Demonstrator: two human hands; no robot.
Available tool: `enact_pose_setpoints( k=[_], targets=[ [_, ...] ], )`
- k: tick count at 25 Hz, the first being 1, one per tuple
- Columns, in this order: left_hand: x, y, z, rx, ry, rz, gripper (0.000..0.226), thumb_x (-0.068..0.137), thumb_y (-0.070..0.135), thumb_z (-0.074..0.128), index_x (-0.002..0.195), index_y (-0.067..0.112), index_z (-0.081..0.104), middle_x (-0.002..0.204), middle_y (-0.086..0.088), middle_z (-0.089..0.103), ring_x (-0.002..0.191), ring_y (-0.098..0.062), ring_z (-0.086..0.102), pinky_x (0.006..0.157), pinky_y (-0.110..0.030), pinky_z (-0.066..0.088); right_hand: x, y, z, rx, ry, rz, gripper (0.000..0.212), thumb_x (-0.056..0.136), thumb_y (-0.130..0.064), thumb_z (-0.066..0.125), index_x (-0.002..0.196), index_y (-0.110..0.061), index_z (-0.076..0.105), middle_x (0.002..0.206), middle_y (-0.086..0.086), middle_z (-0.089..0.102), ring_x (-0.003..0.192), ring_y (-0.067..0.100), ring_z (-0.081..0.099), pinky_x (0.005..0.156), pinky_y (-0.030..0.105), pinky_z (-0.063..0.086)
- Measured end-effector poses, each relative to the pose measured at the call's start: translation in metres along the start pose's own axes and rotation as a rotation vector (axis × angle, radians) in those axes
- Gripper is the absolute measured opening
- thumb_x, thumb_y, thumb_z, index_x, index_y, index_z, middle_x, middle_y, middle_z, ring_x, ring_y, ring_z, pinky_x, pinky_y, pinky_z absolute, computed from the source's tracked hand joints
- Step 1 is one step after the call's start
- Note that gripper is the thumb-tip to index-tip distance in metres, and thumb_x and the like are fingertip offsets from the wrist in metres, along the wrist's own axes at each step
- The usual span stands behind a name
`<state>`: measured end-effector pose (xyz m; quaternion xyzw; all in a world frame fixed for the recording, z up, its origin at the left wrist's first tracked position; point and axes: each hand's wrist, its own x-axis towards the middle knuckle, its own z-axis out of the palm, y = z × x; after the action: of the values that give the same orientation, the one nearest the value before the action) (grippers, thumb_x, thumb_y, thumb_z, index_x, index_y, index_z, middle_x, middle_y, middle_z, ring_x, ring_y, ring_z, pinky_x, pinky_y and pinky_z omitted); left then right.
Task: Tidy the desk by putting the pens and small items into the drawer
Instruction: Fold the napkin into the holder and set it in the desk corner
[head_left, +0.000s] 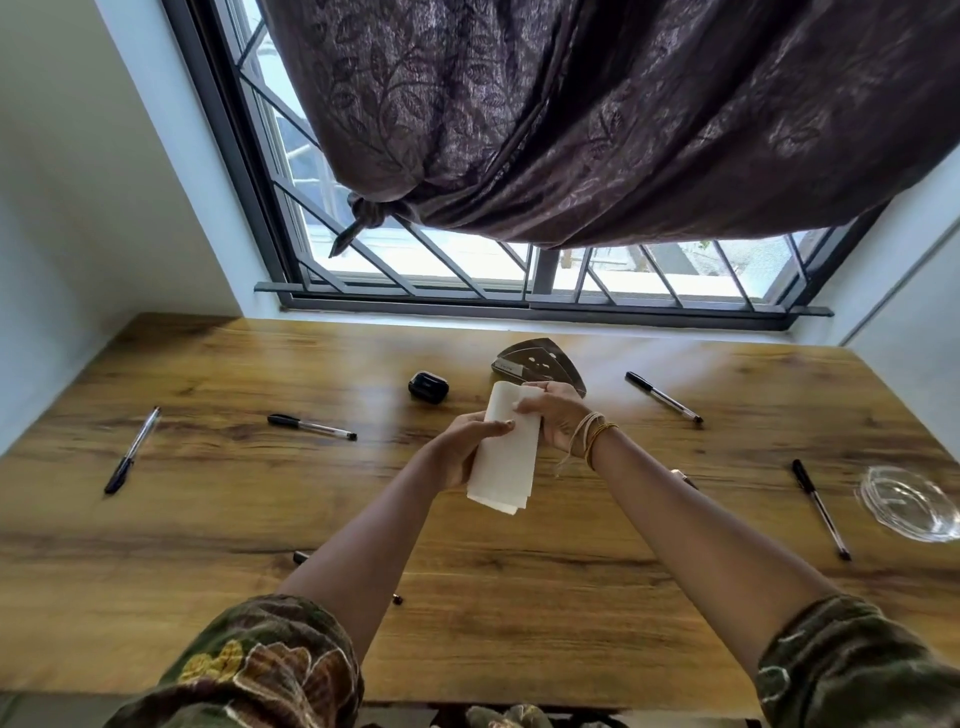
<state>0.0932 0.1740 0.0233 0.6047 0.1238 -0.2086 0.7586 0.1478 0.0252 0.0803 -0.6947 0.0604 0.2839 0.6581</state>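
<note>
Both my hands hold a folded white paper (505, 457) above the middle of the wooden desk (208, 519). My left hand (470, 447) grips its left edge and my right hand (553, 415) pinches its top right corner. Several pens lie scattered: one at the far left (132, 450), one left of centre (311, 427), one at the back right (664, 397), one at the right (821, 508). Another pen (300, 557) is mostly hidden under my left forearm. A small black case (428, 386) sits behind the paper. No drawer is in view.
A grey triangular metal object (540, 358) lies at the back centre of the desk. A clear glass dish (909, 503) stands at the right edge. Behind the desk is a barred window (467, 270) with a dark knotted curtain (571, 119).
</note>
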Motion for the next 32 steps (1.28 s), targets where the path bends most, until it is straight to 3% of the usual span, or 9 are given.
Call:
enact_pose_setpoints(
  k=[4, 8, 11, 15, 16, 19, 22, 26, 32],
  targets=[
    [0.003, 0.001, 0.003, -0.069, 0.049, 0.006, 0.04, 0.083, 0.014, 0.069, 0.121, 0.005, 0.061, 0.114, -0.022, 0.067, 0.102, -0.04, 0.065, 0.083, -0.055, 0.055, 0.011, 0.009, 0.006, -0.055, 0.064, 0.005, 0.051, 0.073, 0.007, 0.068, 0.122, 0.004, 0.053, 0.117, 0.026, 0.059, 0.108, 0.043, 0.06, 0.088, 0.057, 0.053],
    [0.005, 0.003, 0.009, -0.133, 0.102, 0.022, 0.048, 0.071, 0.007, 0.071, 0.117, 0.002, 0.062, 0.111, -0.023, 0.067, 0.098, -0.039, 0.066, 0.076, -0.05, 0.056, 0.014, 0.011, 0.012, -0.414, 0.264, -0.11, 0.052, 0.073, -0.004, 0.073, 0.119, -0.004, 0.05, 0.11, 0.012, 0.057, 0.106, 0.03, 0.058, 0.091, 0.043, 0.054],
    [0.007, 0.003, 0.011, -0.276, 0.199, 0.022, 0.054, 0.071, 0.007, 0.071, 0.123, 0.003, 0.056, 0.117, -0.024, 0.063, 0.1, -0.04, 0.064, 0.072, -0.05, 0.056, 0.015, 0.014, 0.01, -0.489, 0.345, -0.093, 0.064, 0.073, -0.017, 0.077, 0.129, -0.006, 0.046, 0.121, 0.011, 0.055, 0.111, 0.029, 0.056, 0.091, 0.037, 0.052],
    [0.012, 0.004, 0.013, -0.499, 0.267, -0.017, 0.045, 0.086, 0.008, 0.064, 0.129, 0.007, 0.047, 0.124, -0.024, 0.058, 0.105, -0.043, 0.06, 0.076, -0.06, 0.052, 0.016, 0.019, 0.0, -0.229, 0.131, 0.157, 0.072, 0.066, -0.033, 0.083, 0.123, 0.0, 0.054, 0.115, 0.016, 0.064, 0.101, 0.033, 0.065, 0.091, 0.055, 0.052],
    [0.013, 0.005, 0.016, -0.546, 0.277, 0.001, 0.043, 0.088, 0.007, 0.063, 0.128, 0.007, 0.047, 0.125, -0.024, 0.057, 0.104, -0.043, 0.06, 0.076, -0.062, 0.051, 0.013, 0.02, -0.001, -0.171, 0.092, 0.198, 0.071, 0.065, -0.03, 0.084, 0.122, 0.002, 0.055, 0.113, 0.017, 0.066, 0.1, 0.034, 0.066, 0.09, 0.058, 0.052],
    [0.021, 0.005, 0.021, -0.618, 0.325, 0.05, 0.042, 0.088, 0.001, 0.062, 0.127, 0.007, 0.048, 0.122, -0.024, 0.057, 0.102, -0.043, 0.06, 0.081, -0.063, 0.05, 0.01, 0.02, -0.006, -0.232, 0.017, 0.212, 0.054, 0.074, -0.014, 0.079, 0.119, 0.007, 0.057, 0.11, 0.02, 0.066, 0.096, 0.03, 0.066, 0.082, 0.041, 0.058],
    [0.022, 0.008, 0.023, -0.629, 0.286, 0.079, 0.044, 0.085, 0.003, 0.065, 0.127, 0.005, 0.05, 0.121, -0.022, 0.059, 0.109, -0.044, 0.058, 0.082, -0.063, 0.052, 0.006, 0.018, -0.013, -0.183, -0.006, 0.205, 0.041, 0.073, -0.009, 0.079, 0.107, 0.005, 0.061, 0.112, 0.023, 0.065, 0.103, 0.033, 0.065, 0.09, 0.045, 0.055],
    [0.026, 0.019, 0.017, -0.678, 0.312, 0.183, 0.031, 0.084, 0.003, 0.067, 0.111, 0.007, 0.053, 0.105, -0.016, 0.06, 0.1, -0.033, 0.06, 0.06, -0.04, 0.06, 0.006, 0.007, -0.026, -0.016, 0.077, 0.13, 0.03, 0.073, 0.001, 0.076, 0.094, -0.003, 0.056, 0.108, 0.022, 0.061, 0.1, 0.035, 0.063, 0.082, 0.051, 0.056],
    [0.048, 0.053, 0.003, -0.42, 0.315, 0.234, 0.02, 0.082, -0.003, 0.069, 0.095, 0.005, 0.056, 0.102, -0.015, 0.06, 0.105, -0.033, 0.059, 0.081, -0.039, 0.058, 0.014, -0.019, -0.044, -0.182, 0.279, -0.126, 0.043, 0.077, -0.006, 0.074, 0.117, -0.005, 0.061, 0.102, 0.013, 0.061, 0.096, 0.028, 0.06, 0.074, 0.043, 0.057]
  ],
)
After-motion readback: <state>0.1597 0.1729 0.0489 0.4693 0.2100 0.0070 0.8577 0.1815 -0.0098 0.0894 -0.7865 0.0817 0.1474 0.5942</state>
